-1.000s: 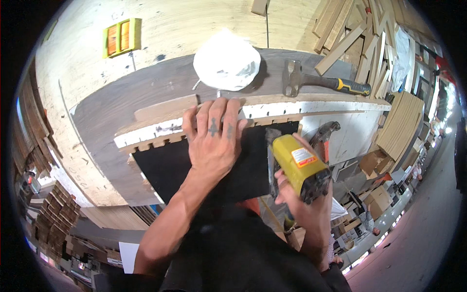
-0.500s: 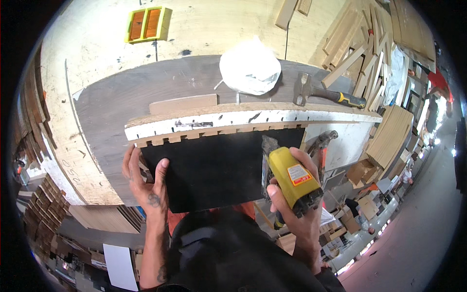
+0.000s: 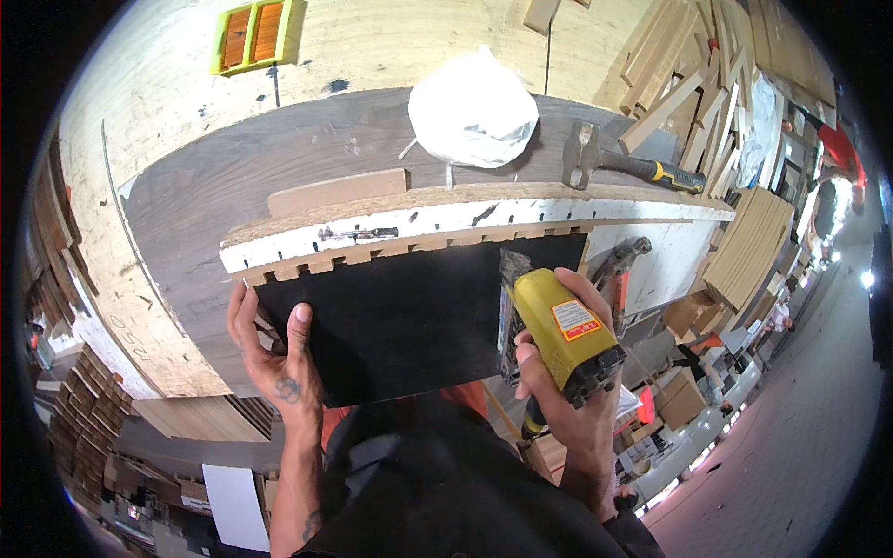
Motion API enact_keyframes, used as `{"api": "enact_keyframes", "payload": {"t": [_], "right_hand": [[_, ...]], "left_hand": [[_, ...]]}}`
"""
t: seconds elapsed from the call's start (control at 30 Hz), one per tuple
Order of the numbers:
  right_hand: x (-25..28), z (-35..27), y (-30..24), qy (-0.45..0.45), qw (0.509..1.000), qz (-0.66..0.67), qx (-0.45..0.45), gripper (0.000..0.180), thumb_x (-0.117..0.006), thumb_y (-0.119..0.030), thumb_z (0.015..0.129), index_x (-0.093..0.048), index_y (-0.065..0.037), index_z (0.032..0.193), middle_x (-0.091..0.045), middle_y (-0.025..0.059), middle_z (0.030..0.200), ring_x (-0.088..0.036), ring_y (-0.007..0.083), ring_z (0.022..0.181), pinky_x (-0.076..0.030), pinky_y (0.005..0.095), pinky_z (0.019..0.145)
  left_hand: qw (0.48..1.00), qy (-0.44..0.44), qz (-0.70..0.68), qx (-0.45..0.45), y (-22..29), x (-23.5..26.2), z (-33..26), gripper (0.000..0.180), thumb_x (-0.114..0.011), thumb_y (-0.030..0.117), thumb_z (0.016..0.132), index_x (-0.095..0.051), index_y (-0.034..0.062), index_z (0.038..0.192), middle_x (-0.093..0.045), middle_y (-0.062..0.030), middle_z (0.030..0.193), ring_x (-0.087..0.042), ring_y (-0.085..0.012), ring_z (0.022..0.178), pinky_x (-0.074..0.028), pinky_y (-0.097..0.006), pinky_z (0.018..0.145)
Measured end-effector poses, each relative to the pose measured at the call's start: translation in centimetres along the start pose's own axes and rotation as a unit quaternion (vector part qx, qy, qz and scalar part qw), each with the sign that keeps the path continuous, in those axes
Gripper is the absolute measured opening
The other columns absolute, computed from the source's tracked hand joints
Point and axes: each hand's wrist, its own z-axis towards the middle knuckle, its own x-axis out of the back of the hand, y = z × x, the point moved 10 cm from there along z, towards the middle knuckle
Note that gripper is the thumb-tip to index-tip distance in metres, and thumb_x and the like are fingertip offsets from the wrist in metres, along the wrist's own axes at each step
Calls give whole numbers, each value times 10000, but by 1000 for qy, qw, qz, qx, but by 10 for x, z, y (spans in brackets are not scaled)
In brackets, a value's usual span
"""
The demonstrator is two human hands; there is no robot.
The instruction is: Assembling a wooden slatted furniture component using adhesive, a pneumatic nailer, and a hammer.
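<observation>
A flat black panel (image 3: 400, 316) lies in front of me, its far edge against a strip of notched wooden blocks (image 3: 372, 254). My left hand (image 3: 279, 349) grips the panel's left edge, thumb on the top face and fingers around the far corner. In my right hand (image 3: 567, 391) is a yellow and black nail gun (image 3: 558, 321), its nose end over the panel's right part. The fingers wrap round its body; the trigger is hidden. Behind the blocks runs a white-faced board (image 3: 521, 216) with a small screwdriver-like tool (image 3: 363, 232) on it.
A hammer (image 3: 633, 167) lies behind the board, beside a white bag (image 3: 473, 110). Another hammer-like tool (image 3: 623, 260) rests right of the panel. A yellow divided tray (image 3: 251, 37) sits at the far left. Wood strips (image 3: 670, 112) are piled at the far right.
The view has shifted slightly, so the bench and panel appear a little further left and up. Both hands keep their holds; the nail gun stays over the panel's right side.
</observation>
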Motion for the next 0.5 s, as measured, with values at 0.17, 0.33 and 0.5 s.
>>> {"api": "enact_keyframes", "payload": {"t": [0.17, 0.33, 0.5], "right_hand": [[0, 1, -5, -1, 999, -31, 25, 628, -654, -4, 827, -446, -57, 1417, -566, 137, 1279, -586, 198, 1138, -480, 350, 984], [-7, -3, -4, -9, 996, 35, -80, 639, -653, 3, 810, -448, -46, 1413, -574, 137, 1267, -591, 195, 1121, -485, 353, 973], [-14, -4, -22, -31, 996, -46, 71, 659, -602, 93, 823, -403, -43, 1437, -564, 154, 1158, -622, 161, 916, -569, 233, 578]], "left_hand": [[1000, 1, -9, -11, 0, 2, 1, 523, -772, 166, 876, -547, -14, 1313, -447, -171, 1455, -419, -297, 1361, -332, -407, 1126], [1000, -2, -1, -24, 0, 2, 2, 516, -763, 147, 882, -542, -18, 1318, -443, -167, 1449, -423, -290, 1354, -340, -398, 1124], [998, 9, -53, -15, -3, 1, 0, 543, -776, 222, 874, -555, 55, 1340, -466, -171, 1455, -415, -299, 1376, -305, -437, 1151]]}}
